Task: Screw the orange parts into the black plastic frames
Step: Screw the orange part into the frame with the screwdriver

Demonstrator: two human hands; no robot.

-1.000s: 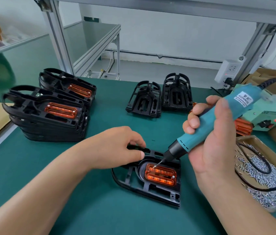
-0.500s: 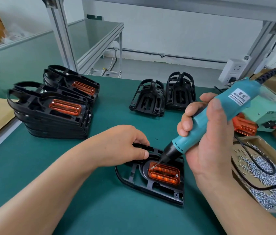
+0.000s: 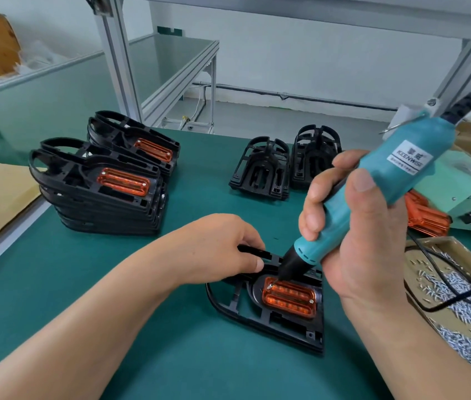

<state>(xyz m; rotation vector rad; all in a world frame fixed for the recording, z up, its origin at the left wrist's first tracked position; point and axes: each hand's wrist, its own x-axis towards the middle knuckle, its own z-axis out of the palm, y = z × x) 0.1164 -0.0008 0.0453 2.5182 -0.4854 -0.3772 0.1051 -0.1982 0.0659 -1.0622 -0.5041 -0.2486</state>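
Note:
A black plastic frame (image 3: 269,321) lies flat on the green mat in front of me, with an orange part (image 3: 289,297) seated in its middle. My left hand (image 3: 217,249) grips the frame's far edge, fingers curled over it. In my right hand (image 3: 355,241) I hold a teal electric screwdriver (image 3: 373,194), tilted, its bit on a screw at the orange part's near-left corner. A second screw sits at the part's right end.
Stacks of frames with orange parts (image 3: 104,192) stand at the left. Two bare black frames (image 3: 260,168) lean at the back. Loose orange parts (image 3: 428,217), a green power unit (image 3: 465,197) and a tray of screws (image 3: 465,307) crowd the right; the tool's cable crosses the tray.
The screwdriver has tipped a little more upright while its bit stays at the orange part's left corner. My left hand keeps its grip on the frame.

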